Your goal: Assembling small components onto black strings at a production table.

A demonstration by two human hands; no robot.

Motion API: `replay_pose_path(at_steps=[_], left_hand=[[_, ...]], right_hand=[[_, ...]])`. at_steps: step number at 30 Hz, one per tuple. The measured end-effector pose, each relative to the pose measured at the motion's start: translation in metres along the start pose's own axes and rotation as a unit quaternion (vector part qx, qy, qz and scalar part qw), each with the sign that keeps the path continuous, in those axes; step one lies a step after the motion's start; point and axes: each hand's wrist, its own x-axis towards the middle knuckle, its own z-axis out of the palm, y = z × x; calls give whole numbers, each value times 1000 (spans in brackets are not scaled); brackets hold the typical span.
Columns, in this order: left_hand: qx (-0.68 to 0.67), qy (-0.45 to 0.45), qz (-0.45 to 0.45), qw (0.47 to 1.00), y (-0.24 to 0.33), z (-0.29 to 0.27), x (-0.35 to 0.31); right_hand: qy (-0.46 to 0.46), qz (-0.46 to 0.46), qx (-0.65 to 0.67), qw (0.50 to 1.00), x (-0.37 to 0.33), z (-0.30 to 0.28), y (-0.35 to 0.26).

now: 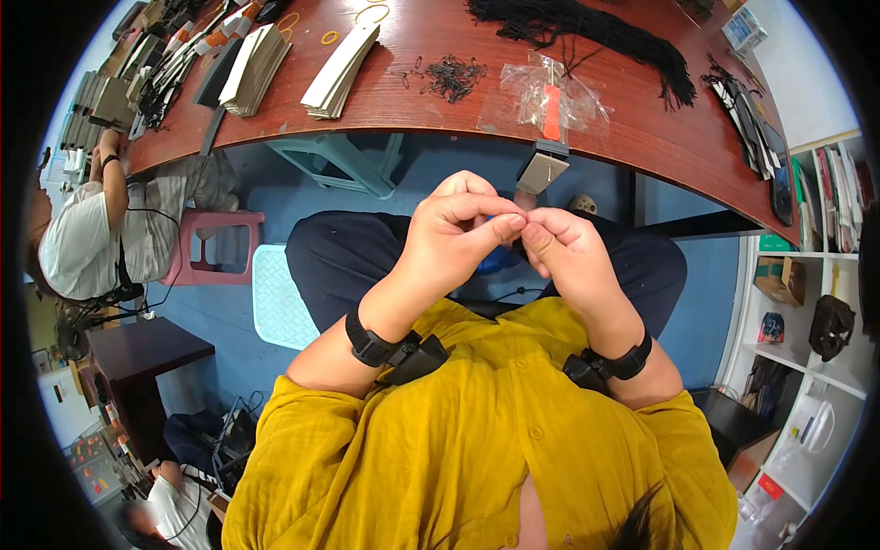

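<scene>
My left hand (458,225) and my right hand (570,252) meet above my lap, in front of the table edge. Thumb and fingers are pinched together on both, and the fingertips touch. Whatever lies between them is too small and covered to make out; a small dark bit shows under the right fingers. Just beyond, a beige-faced block with black sides (544,170) juts from the table edge. An orange strip (551,112) lies behind it, among crumpled clear plastic bags (522,81).
On the reddish-brown table (412,119) lie a heap of small black pins (451,78), stacks of pale cards (341,73) and a bundle of black cords (605,37). A teal stool (344,160) stands beneath. Another person (87,234) sits at the left. White shelves (839,266) rise at the right.
</scene>
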Motion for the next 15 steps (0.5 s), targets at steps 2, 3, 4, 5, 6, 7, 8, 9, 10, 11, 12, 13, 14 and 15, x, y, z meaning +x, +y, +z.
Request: replay_pose_path(at_steps=[2,3,4,5,6,7,8,9,10,11,12,13,14,15], left_hand=[[93,6,74,993,3,-5,6],[183,10,147,972,5,-9,11],[261,53,225,937,17,-16,24],[376,100,300,871,25,-30,39],[431,165,313,830,33,-45,52],[478,208,260,813,37,-57,64],[504,202,183,819,38,-69,74],[531,211,163,804,37,-74,80],[557,216,143,789,36,-76,85],[557,216,145,789,33,-79,89],[571,216,136,780,30,-81,91],[585,215,125,772,27,-83,92],[585,214,125,772,26,-85,94],[600,210,140,759,26,-88,95]], right_hand=[[58,-208,-236,948,3,2,5],[58,-209,-235,948,2,2,3],[65,-206,-258,942,0,3,-2],[74,-204,-283,934,-2,3,-4],[71,-205,-281,935,-4,4,-4],[59,-191,-267,943,-4,3,-2],[46,-178,-253,950,-3,1,0],[43,-180,-255,949,-3,2,1],[47,-173,-250,951,-4,3,2],[50,-165,-246,954,-5,4,1],[52,-167,-246,953,-4,4,-1],[46,-155,-247,955,-5,3,-2],[40,-142,-248,957,-5,2,-3],[40,-141,-248,958,-5,2,-2]])
